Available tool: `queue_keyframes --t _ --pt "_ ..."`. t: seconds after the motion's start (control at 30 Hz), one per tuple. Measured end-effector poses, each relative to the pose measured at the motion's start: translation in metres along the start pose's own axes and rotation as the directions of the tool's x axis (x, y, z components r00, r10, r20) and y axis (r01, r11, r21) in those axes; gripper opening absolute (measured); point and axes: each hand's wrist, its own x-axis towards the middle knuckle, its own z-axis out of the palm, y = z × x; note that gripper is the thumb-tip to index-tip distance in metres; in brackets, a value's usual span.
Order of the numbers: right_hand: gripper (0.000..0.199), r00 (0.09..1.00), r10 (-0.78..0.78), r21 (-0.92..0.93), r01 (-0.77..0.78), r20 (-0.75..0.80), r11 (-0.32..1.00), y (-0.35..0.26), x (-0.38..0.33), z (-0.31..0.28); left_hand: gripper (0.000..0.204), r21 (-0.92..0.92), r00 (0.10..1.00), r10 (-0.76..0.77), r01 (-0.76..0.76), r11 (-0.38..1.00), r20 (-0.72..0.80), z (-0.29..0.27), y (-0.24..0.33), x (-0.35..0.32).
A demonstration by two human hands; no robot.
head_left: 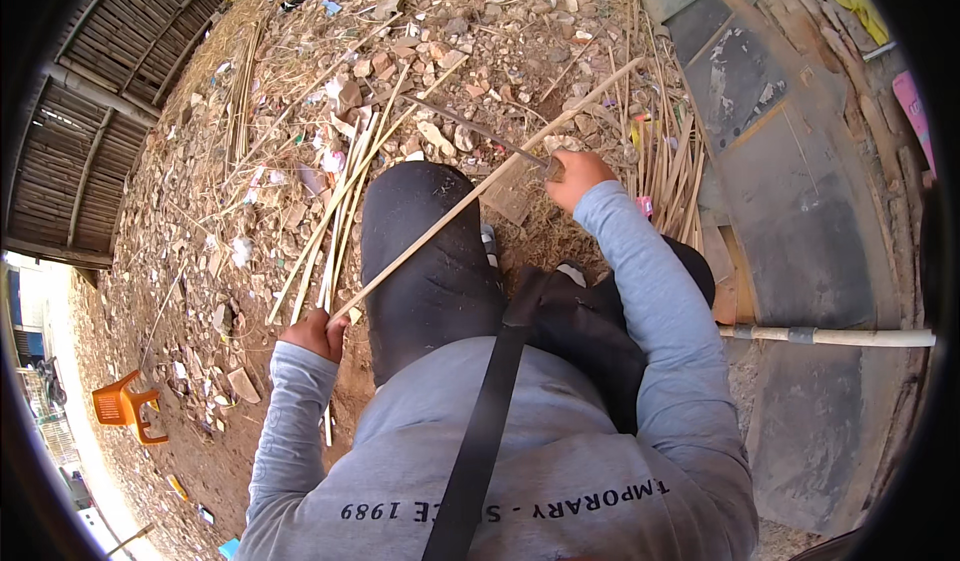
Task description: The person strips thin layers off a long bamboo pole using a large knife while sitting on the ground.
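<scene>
A long, pale bamboo strip (430, 233) runs diagonally over my left thigh, rising toward the far right. My left hand (314, 335) is closed round its near end, beside my left knee. In my right hand (580, 177), a knife (470, 126) is gripped by its handle, the long thin blade pointing far left. The blade crosses the strip close to the handle; whether they touch I cannot tell. Several loose bamboo strips (345, 196) lie on the ground left of my left leg. Another heap of split strips (680, 176) lies beyond my right knee.
Stones, dry straw and litter cover the ground (230, 291). A slatted bamboo wall (90, 141) rises at the far left, with an orange plastic chair (122, 401) nearer. Worn dark panels (820, 221) lie at the right, crossed by a pale pole (850, 337).
</scene>
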Motion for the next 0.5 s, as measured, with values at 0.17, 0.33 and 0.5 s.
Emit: queue_keyframes --t 0.17,0.33,0.5 --pt "0.037 0.999 -0.044 -0.058 0.045 0.020 0.997 -0.005 -0.015 0.000 0.040 0.038 0.999 -0.042 0.042 0.998 -0.007 -0.006 0.008 -0.006" --pt "0.037 0.992 0.032 -0.126 -0.047 -0.123 0.991 0.023 -0.001 0.000 0.041 0.019 0.999 -0.002 0.002 1.000 -0.044 -0.002 0.008 -0.001" --pt "0.038 0.997 -0.079 -0.161 0.079 0.008 0.984 0.000 -0.013 -0.005 0.040 -0.007 1.000 -0.015 0.015 1.000 -0.009 0.009 -0.007 -0.003"
